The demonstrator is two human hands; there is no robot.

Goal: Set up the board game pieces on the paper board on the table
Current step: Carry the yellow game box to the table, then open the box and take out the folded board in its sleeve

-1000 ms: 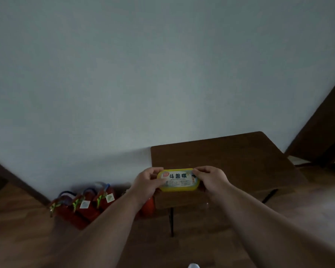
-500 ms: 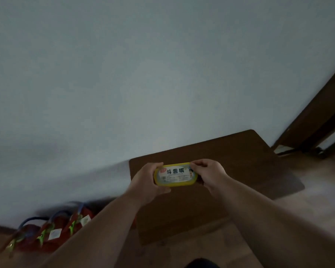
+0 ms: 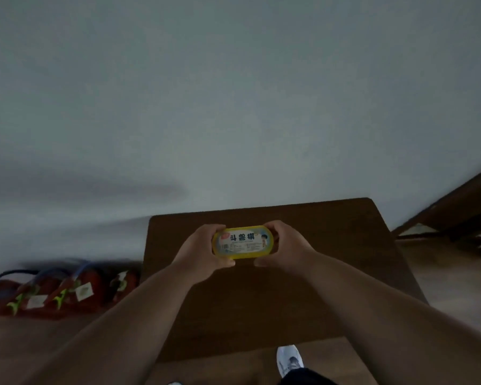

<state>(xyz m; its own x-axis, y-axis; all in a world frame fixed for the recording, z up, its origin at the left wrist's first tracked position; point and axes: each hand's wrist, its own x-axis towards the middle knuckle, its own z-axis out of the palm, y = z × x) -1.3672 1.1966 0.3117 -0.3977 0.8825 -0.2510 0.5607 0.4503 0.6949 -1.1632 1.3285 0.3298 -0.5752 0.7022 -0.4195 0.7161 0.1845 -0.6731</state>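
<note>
Crosswise, yellow game box (image 3: 242, 242), ends in left hand (image 3: 203, 255) and right hand (image 3: 285, 247).

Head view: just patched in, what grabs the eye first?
A bright yellow game box with a white label, gripped at its ends by the left hand and right hand above a dark wooden table. Red bags line the floor at the wall, left.

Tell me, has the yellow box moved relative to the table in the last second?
Yes. The yellow box was over the table's near edge; now it's farther in, over its middle.
</note>
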